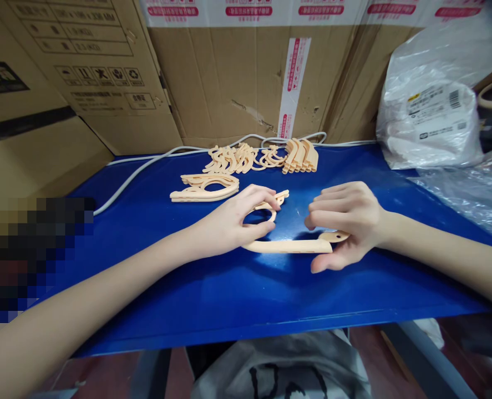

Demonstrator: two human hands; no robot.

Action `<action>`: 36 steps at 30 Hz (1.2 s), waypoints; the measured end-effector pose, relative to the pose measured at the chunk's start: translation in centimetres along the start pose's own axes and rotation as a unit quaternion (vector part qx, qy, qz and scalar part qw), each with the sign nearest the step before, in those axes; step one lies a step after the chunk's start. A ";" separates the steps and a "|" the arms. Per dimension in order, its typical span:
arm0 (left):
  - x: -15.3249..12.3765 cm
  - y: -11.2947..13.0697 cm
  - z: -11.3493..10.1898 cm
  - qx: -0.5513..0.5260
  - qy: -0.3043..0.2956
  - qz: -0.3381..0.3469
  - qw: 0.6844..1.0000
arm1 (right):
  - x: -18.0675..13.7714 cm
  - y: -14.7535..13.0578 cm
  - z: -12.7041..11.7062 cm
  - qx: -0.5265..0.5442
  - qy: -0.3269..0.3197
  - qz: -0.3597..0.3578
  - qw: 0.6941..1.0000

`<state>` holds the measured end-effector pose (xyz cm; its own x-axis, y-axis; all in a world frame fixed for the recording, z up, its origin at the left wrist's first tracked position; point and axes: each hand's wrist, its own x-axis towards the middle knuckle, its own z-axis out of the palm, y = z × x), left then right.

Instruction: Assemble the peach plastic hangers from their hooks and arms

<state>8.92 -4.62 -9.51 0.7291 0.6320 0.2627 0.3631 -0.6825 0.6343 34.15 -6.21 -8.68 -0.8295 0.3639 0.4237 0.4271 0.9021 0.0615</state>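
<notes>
A beige plastic folding hanger (289,246) lies low over the blue table, between both hands. My left hand (248,216) grips its middle, thumb and fingers curled about the round opening; part of the hanger is hidden behind the fingers. At its other end, a small flat piece with a hole (336,236) runs into the grasp of my right hand (351,219), fingers curled above and thumb below the arm's tip. Left of my left hand rests a small stack of folded hangers (204,188).
Behind are a pile of hooked hanger parts (233,159) and a row of curved arms (302,156). A white cable (146,160) runs along the back of the blue table (237,305). Cardboard boxes (229,83) wall the rear; a plastic-wrapped roll (432,113) stands right.
</notes>
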 end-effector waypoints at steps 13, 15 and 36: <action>0.2 -0.3 0.5 0.041 0.098 0.019 0.994 | 0.9 1.1 -1.4 -0.072 -0.054 0.050 0.995; 0.1 -0.4 0.5 0.058 0.103 0.021 0.993 | 0.9 1.2 -1.6 -0.062 -0.070 0.063 0.994; 0.1 -0.3 0.4 0.046 0.087 0.008 0.995 | 1.6 -0.7 -1.5 0.177 -0.106 0.089 0.974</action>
<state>9.15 -4.48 -10.01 0.6264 0.6697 0.3988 0.4101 -0.7183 0.5620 33.10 -6.64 -6.71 -0.8252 0.5282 0.2000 0.4516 0.8297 -0.3281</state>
